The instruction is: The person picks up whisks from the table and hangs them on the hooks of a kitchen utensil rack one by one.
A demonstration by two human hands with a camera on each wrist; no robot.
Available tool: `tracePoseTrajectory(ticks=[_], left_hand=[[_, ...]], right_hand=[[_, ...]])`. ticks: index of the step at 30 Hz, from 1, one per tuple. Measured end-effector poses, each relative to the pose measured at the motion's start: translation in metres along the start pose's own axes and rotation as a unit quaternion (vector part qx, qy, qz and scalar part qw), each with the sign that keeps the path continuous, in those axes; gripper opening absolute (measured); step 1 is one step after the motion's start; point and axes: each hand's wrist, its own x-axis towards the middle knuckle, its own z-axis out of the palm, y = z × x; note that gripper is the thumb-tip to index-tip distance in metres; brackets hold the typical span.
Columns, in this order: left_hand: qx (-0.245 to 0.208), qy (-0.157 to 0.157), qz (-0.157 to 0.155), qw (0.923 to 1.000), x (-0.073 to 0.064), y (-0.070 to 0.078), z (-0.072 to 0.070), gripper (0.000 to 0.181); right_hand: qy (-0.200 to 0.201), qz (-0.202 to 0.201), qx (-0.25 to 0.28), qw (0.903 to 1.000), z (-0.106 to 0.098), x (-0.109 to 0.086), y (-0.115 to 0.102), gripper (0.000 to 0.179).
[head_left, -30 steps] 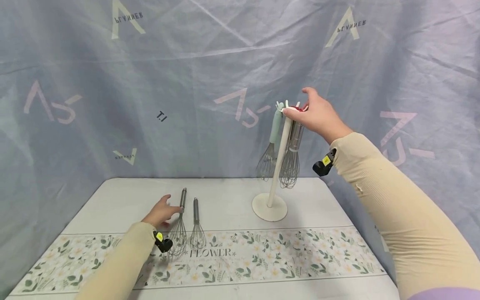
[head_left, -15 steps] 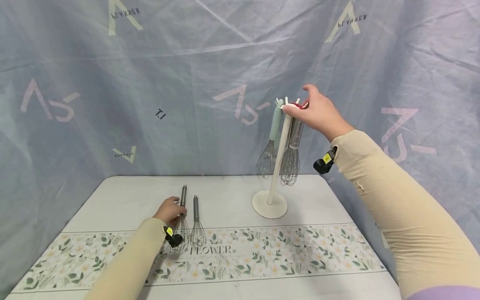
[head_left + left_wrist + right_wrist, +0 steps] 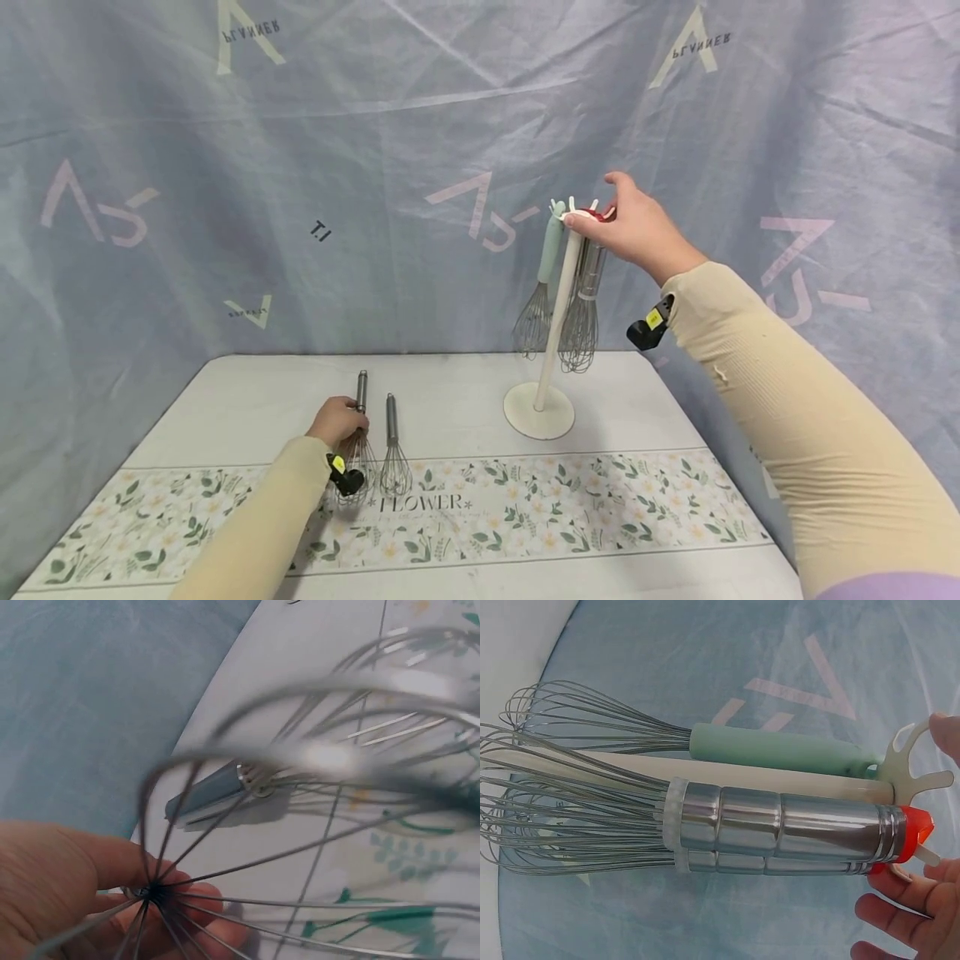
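In the head view my left hand (image 3: 337,422) grips a steel balloon whisk (image 3: 362,387) lying on the table, where its handle meets the wires. The left wrist view has the thumb and fingers around that wire junction (image 3: 154,892); most of the handle is hidden there. Up at the top of a white whisk stand (image 3: 539,412), my right hand (image 3: 637,229) holds the hooked head between thumb and fingers. From its hooks hang a mint-handled whisk (image 3: 772,748) and two steel-handled whisks (image 3: 795,821) with red ends, close beside the right fingers (image 3: 900,922).
Just right of the left hand lies a smaller steel whisk (image 3: 392,421) on the white table (image 3: 457,392). A flower-printed band (image 3: 600,508) crosses the table. A grey-blue curtain (image 3: 375,167) hangs behind and along the sides.
My left hand has moved right onto the nearer whisk and its fingers have curled around it. That whisk has shifted slightly left. The right hand stays at the stand's top.
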Motion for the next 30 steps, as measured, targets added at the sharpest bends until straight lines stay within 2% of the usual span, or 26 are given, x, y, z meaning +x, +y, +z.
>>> tracePoseTrajectory(ticks=[2, 4, 12, 17, 21, 26, 30], left_hand=[[0.016, 0.011, 0.009, 0.9998, -0.002, 0.002, -0.004, 0.062], [0.009, 0.016, 0.015, 0.9997, -0.004, 0.005, -0.007, 0.061], [-0.064, 0.018, 0.025, 0.9975, -0.008, 0.024, -0.016, 0.059], [-0.066, 0.008, 0.048, 0.9966, -0.008, 0.035, -0.020, 0.059], [-0.057, 0.014, 0.068, 0.9960, -0.009, 0.043, -0.021, 0.057], [-0.062, 0.019, 0.084, 0.9943, -0.013, 0.056, -0.023, 0.058], [-0.074, 0.018, 0.091, 0.9929, -0.011, 0.065, -0.026, 0.058]], right_hand=[[-0.003, -0.002, -0.001, 1.0000, 0.000, 0.000, 0.000, 0.109], [-0.004, -0.004, -0.001, 1.0000, -0.001, 0.001, 0.000, 0.109], [-0.006, -0.010, -0.003, 0.9999, -0.004, 0.003, 0.003, 0.110], [-0.018, -0.014, 0.011, 0.9997, -0.007, 0.005, 0.007, 0.111], [-0.042, -0.021, 0.034, 0.9983, -0.008, 0.005, 0.011, 0.110], [-0.071, -0.032, 0.052, 0.9956, -0.010, 0.005, 0.015, 0.108], [-0.078, -0.036, 0.055, 0.9948, -0.011, 0.006, 0.017, 0.108]])
